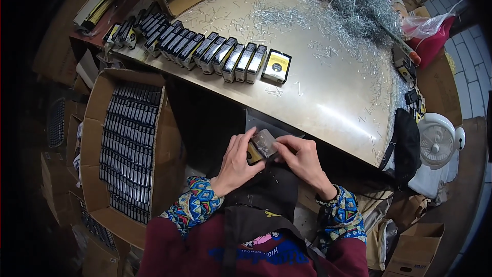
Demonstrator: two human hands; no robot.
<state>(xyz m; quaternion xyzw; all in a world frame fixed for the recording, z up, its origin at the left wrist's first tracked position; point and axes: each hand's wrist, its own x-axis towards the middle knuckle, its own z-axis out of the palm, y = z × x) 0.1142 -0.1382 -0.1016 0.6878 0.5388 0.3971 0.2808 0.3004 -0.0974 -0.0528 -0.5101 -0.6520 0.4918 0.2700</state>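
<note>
We see the small black-and-yellow box with a clear plastic cover (263,141) above the lap, just off the near edge of the smooth metallic-looking table (318,100). The bare left hand (237,160) has its grip wrapped around the box, thumb and fingers on opposite sides. The bare right hand (299,154) brings its fingertips to the box's right edge; whether its grip pinches the cover or something behind it, we cannot tell.

We judge spilling to be the main risk: the box is tilted, and if its cover is loose, whatever lies inside could slide into the lap. A hard squeeze could also bend or crack the cover, as it looks thin. The row of narrow upright black-and-white boxes (231,63) might topple like dominoes if a forearm knocked it, since they stand close together near the table edge.

For materials, we note the tangled heap of silvery bent wire pieces (366,13), springy-looking and likely to snag, with slim, shiny strays scattered before it. The yellow-faced rectangular box (277,66) lies flat beside the row's end. Left of the lap, the open brown cardboard carton (169,143) looks matte and stiff around tight ranks of glossy dark boxes (130,143).
</note>
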